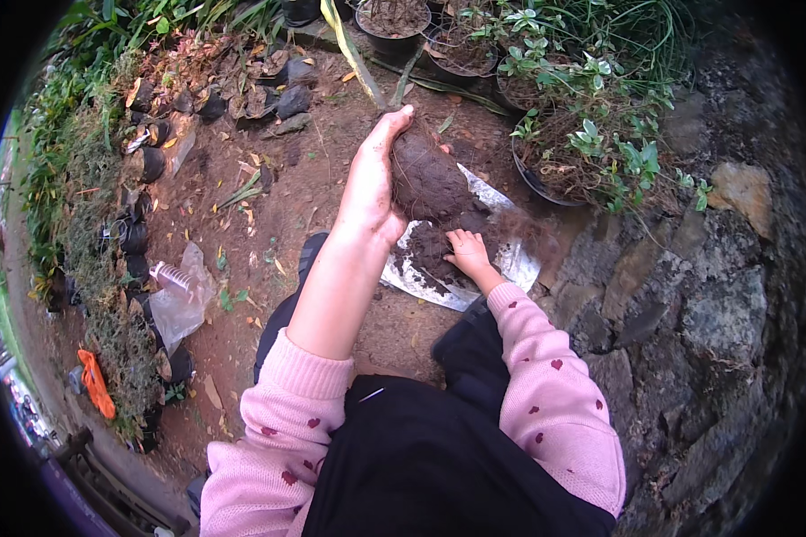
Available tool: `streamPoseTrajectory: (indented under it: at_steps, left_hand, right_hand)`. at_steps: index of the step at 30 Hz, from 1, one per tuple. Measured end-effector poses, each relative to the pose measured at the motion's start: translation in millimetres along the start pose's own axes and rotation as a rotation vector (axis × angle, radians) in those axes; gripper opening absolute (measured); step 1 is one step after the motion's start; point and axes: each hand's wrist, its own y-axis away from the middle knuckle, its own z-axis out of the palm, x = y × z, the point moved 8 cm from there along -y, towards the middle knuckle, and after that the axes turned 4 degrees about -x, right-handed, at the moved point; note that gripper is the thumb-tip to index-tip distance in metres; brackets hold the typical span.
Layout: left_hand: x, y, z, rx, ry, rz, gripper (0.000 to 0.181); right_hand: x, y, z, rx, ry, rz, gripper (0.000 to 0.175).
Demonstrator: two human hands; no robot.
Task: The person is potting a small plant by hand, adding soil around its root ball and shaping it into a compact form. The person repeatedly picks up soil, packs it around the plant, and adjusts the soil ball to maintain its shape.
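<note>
My left hand (pixel 383 168) holds the soil-covered root ball (pixel 430 178) of a plant, with the thumb along its near left side and fingertips showing at the far side. Long green and yellow-edged leaves (pixel 352 54) rise from its top and point away from me. Below the root ball a pale sheet (pixel 527 265) lies on the ground with dark loose soil (pixel 436 255) on it. Over this soil is my right hand (pixel 469 254), palm down, its fingers touching the soil. Fine brown roots spread at the right edge of the sheet.
Black pots of plants (pixel 544 181) stand at the upper right, beside a stone wall (pixel 719 302). Small black planting bags (pixel 151 164) line the left side. A clear plastic bag (pixel 185 299) with a plastic bottle and an orange item (pixel 95 384) lie at the left.
</note>
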Motion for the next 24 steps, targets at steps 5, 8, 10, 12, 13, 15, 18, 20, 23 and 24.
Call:
streamPoseTrajectory:
  at_steps: [5,8,10,12,13,15,18,20,23,24]
  left_hand:
    - [-3,0,3,-0.019,-0.022,0.015,0.029]
    - [-5,-2,4,-0.026,-0.018,-0.013,0.029]
    - [-3,-2,1,-0.013,-0.017,-0.005,0.030]
    - [-2,-1,-2,-0.007,-0.007,-0.005,0.030]
    - [-1,-2,-3,-0.007,0.003,-0.008,0.031]
    - [1,1,-3,0.001,0.002,-0.009,0.031]
    - [5,4,0,0.017,-0.017,-0.005,0.031]
    - [6,4,-2,0.016,0.000,0.000,0.030]
    - [7,4,-2,0.027,-0.032,0.014,0.030]
    - [5,3,-3,0.015,-0.015,0.000,0.030]
  right_hand:
    - [-1,-12,7,-0.022,0.192,0.089,0.050]
    - [7,-12,8,-0.037,0.178,0.049,0.045]
    - [16,-8,2,-0.091,0.057,0.039,0.043]
    - [28,-1,-3,-0.129,-0.096,0.069,0.044]
    - [34,2,-5,-0.147,-0.173,0.083,0.044]
    - [50,13,-12,-0.097,-0.311,0.091,0.042]
    - [73,24,-11,-0.046,-0.513,0.165,0.037]
    - [72,29,-22,0.049,-0.655,0.075,0.035]
    - [69,32,-35,0.135,-0.742,0.036,0.034]
    - [69,35,-38,0.152,-0.747,0.042,0.033]
